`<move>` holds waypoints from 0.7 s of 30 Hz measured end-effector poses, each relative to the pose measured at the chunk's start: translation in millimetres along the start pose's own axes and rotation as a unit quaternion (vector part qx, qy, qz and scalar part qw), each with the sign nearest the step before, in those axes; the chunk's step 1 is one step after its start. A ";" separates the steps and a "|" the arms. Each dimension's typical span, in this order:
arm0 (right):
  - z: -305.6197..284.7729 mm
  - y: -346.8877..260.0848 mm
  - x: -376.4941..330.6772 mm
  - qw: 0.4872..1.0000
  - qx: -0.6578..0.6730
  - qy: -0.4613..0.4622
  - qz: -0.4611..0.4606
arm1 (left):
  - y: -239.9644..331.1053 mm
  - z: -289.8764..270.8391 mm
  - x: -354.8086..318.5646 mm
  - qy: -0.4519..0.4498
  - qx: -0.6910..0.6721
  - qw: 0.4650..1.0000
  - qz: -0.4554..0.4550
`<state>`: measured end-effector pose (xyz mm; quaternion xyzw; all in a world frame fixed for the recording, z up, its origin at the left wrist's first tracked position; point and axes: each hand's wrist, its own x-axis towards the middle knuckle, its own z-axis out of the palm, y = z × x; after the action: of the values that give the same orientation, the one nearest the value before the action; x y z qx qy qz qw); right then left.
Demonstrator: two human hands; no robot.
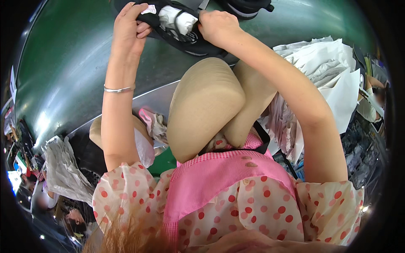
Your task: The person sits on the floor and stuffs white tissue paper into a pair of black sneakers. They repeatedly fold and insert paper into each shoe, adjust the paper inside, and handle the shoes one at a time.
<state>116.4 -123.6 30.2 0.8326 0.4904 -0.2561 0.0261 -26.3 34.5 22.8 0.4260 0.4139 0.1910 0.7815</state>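
Observation:
A black shoe (pixel 190 47) with wads of white paper (pixel 176 19) in its opening is held between my two hands over the far part of a green tabletop. My left hand (pixel 131 21) is closed on the shoe's left end, beside a small white label (pixel 149 9). With bent fingers, my right hand (pixel 218 26) grips the edge of the opening at the right; its fingertips are partly hidden. Just beyond my right hand lies a second black shoe (pixel 244 8) with a grey-white sole, cut off by the frame's top.
The green tabletop (pixel 67 67) curves away left, its metal edge (pixel 156 95) before my knees. A thick stack of white paper sheets (pixel 322 63) is at my right. Crumpled grey-white paper (pixel 65 168) hangs at lower left. People appear small at both rims.

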 end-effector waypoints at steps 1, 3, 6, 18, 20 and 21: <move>0.5 3.1 -2.9 1.000 0.013 0.009 -0.001 | 4.0 -3.2 2.2 -0.046 -0.123 0.989 -0.067; -0.7 2.2 -5.3 0.999 0.029 0.003 0.013 | 12.6 0.4 15.5 -0.038 -0.125 0.982 -0.133; -12.6 -9.0 3.6 0.998 0.062 0.004 0.022 | 19.0 -4.5 28.5 -0.049 0.013 0.999 -0.019; -8.7 -23.3 14.1 0.974 0.177 -0.101 0.100 | -20.7 32.9 -70.5 0.003 -0.247 0.946 -0.209; -2.3 -24.7 15.8 0.983 0.155 -0.067 0.075 | -21.2 45.1 -55.9 0.074 -0.298 0.928 -0.211; 1.5 -25.3 15.8 0.986 0.144 -0.050 0.063 | -23.9 53.5 -47.0 0.104 -0.314 0.922 -0.201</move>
<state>100.9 -98.2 27.0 0.8428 0.3932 -0.3635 -0.0535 -11.8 -36.7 41.6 0.0440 0.4883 0.1931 0.8499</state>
